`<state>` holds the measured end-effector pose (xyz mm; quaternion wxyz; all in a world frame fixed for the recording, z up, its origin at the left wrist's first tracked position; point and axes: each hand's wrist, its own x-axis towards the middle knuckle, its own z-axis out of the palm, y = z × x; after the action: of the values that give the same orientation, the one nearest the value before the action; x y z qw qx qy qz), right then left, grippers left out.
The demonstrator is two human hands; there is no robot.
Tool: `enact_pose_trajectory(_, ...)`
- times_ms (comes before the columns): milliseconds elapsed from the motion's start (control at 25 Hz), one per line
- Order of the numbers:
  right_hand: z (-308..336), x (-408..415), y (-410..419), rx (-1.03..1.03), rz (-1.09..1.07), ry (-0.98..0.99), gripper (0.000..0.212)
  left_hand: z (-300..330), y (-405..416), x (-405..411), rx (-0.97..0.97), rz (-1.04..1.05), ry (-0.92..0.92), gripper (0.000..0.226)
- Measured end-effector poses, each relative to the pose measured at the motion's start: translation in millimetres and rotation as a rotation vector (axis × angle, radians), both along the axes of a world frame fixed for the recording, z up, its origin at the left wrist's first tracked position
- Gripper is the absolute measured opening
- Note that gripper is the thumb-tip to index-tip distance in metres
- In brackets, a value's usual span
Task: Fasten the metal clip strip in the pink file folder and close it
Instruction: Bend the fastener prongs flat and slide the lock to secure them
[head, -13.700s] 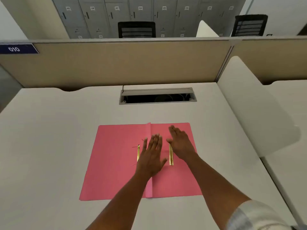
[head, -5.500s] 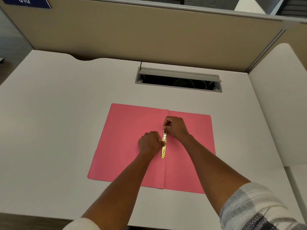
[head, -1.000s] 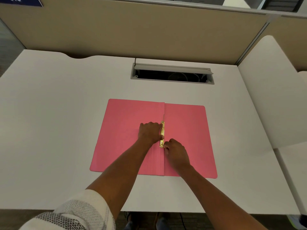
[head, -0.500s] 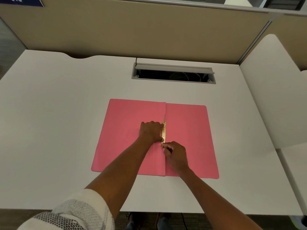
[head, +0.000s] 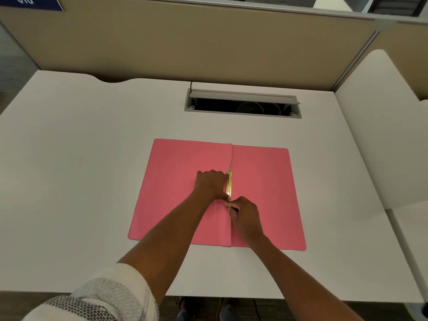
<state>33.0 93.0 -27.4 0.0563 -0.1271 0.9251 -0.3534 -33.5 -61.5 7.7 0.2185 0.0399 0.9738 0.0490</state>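
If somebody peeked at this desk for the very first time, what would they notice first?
The big pink folder lying open flat in the middle of the white desk jumps out first. Next is the shiny gold clip strip running along its middle fold, with the left hand pressing beside it and the right hand pinching at its near end. Behind the folder, a dark open cable slot is cut into the desk.

The pink file folder (head: 180, 181) looked like matt card, smooth and uncreased apart from its spine fold. The clip strip (head: 228, 185) was shiny brass-coloured metal. The white counter (head: 92, 158) had a smooth, dull finish. The partition (head: 185, 42) looked cloth-covered, its sleeve (head: 104, 295) knitted.
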Motion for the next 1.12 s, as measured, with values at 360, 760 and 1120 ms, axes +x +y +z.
enact_pose_trajectory(360, -4, 2, 7, -0.085, -0.09, -0.012, 0.022, -1, 6, 0, -0.069, -0.036, 0.018, 0.063)
enact_pose_trajectory(760, 0, -1, 9, -0.075, -0.14, -0.042, 0.024, 0, 9, 2, -0.073, -0.022, 0.03, 0.061)
enact_pose_trajectory(1120, -3, 18, -4, -0.013, -0.139, 0.03, 0.016, -2, 8, 1, -0.07, -0.03, 0.053, 0.055)
